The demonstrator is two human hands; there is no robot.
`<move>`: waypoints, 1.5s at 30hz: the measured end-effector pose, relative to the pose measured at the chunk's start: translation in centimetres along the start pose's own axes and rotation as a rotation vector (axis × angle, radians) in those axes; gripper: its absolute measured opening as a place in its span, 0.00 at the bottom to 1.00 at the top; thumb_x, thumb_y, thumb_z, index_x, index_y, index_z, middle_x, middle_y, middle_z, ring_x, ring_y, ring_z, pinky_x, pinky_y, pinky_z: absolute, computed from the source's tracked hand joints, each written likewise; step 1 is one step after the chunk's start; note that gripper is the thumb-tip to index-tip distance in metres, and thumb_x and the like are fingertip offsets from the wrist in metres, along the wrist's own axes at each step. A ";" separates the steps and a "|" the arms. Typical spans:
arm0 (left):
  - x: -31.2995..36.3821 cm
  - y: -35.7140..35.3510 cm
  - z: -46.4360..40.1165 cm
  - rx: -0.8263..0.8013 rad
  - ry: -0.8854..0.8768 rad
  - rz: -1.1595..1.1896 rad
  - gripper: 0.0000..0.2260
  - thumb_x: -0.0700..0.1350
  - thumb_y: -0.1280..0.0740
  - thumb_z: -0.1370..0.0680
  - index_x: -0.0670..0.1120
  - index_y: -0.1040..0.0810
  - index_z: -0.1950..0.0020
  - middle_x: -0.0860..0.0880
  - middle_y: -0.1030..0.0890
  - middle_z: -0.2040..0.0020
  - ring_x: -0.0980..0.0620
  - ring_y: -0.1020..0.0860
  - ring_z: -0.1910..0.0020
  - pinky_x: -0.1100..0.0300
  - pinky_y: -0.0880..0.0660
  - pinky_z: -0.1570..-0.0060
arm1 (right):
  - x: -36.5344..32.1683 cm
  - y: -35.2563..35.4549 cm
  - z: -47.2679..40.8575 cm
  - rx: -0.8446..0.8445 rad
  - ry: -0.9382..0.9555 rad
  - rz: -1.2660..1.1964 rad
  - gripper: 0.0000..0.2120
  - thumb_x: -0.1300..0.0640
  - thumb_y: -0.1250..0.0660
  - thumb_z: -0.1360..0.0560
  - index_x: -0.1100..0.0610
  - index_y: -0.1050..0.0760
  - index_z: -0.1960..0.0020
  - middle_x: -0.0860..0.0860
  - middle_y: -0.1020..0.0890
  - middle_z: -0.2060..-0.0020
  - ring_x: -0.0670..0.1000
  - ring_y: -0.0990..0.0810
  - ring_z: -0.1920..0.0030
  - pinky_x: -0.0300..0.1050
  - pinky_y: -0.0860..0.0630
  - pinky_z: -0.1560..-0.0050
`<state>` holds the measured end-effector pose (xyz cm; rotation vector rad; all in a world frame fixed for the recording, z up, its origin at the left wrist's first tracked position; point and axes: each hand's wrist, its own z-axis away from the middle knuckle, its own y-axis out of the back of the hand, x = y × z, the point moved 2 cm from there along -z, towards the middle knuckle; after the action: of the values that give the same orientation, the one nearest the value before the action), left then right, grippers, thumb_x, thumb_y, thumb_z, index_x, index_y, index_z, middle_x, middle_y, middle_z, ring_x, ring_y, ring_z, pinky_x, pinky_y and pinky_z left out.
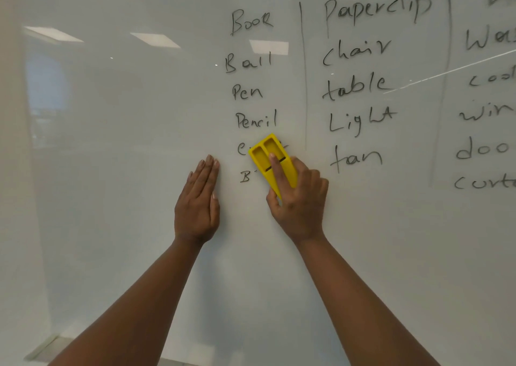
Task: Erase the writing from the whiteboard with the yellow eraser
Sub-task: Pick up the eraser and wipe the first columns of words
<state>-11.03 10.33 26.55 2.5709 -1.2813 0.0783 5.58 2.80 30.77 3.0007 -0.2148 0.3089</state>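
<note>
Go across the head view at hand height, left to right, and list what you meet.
Bare whiteboard → left hand, flat on the board → letter "B" → yellow eraser → right hand gripping it → word "fan" → right-column words cut off by the frame edge.

Office: whiteboard (139, 170), ceiling-panel reflections (155, 40).

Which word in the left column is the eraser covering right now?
The fifth word down, starting with "e", just under "Pencil". The yellow eraser, held by the right hand, hides its middle.
</note>
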 end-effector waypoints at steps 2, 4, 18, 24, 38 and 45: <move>-0.1 -0.1 0.0 0.007 0.007 0.011 0.24 0.43 0.51 0.24 0.37 0.35 0.30 0.45 0.37 0.28 0.47 0.38 0.28 0.47 0.38 0.31 | -0.6 -0.1 0.2 -0.018 0.034 -0.014 0.24 0.52 0.39 0.31 0.52 0.27 0.35 0.56 0.34 0.44 0.57 0.24 0.64 0.44 0.31 0.65; 0.0 -0.1 0.0 0.008 0.012 0.018 0.23 0.43 0.51 0.23 0.37 0.35 0.30 0.44 0.37 0.28 0.48 0.38 0.28 0.47 0.39 0.30 | -1.3 -0.2 0.9 -0.042 0.123 -0.027 0.25 0.52 0.35 0.33 0.52 0.27 0.35 0.56 0.34 0.44 0.56 0.24 0.65 0.43 0.30 0.65; -0.9 0.7 -3.8 -0.025 0.018 -0.183 0.27 0.45 0.51 0.24 0.37 0.44 0.26 0.41 0.43 0.25 0.46 0.45 0.26 0.46 0.51 0.28 | -0.5 0.3 1.4 -0.140 0.463 -0.007 0.30 0.53 0.26 0.38 0.47 0.25 0.37 0.53 0.17 0.48 0.54 0.23 0.65 0.42 0.29 0.66; -0.3 0.0 -8.6 0.038 0.018 -0.162 0.26 0.47 0.53 0.22 0.39 0.47 0.25 0.45 0.48 0.25 0.49 0.50 0.25 0.51 0.58 0.27 | 0.7 0.9 -4.1 -0.045 0.287 -0.038 0.29 0.55 0.27 0.38 0.51 0.26 0.36 0.56 0.19 0.44 0.57 0.23 0.64 0.44 0.30 0.65; -0.7 -0.3 -8.3 0.098 0.000 -0.077 0.26 0.46 0.53 0.23 0.38 0.44 0.26 0.47 0.47 0.25 0.50 0.48 0.25 0.49 0.55 0.27 | -1.1 -0.4 -1.0 -0.040 0.375 -0.069 0.29 0.55 0.27 0.38 0.53 0.25 0.37 0.54 0.20 0.41 0.56 0.25 0.66 0.43 0.31 0.67; -0.9 -0.3 -8.3 0.106 -0.001 -0.009 0.25 0.47 0.55 0.22 0.40 0.45 0.26 0.48 0.46 0.25 0.53 0.49 0.25 0.52 0.57 0.27 | -0.3 0.1 -2.5 -0.078 0.473 -0.080 0.28 0.54 0.27 0.39 0.51 0.24 0.38 0.53 0.19 0.42 0.56 0.23 0.66 0.42 0.30 0.66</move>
<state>-10.76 13.43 34.36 2.6654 -1.2986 0.1465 4.78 3.08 33.19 2.7480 -0.0579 0.9548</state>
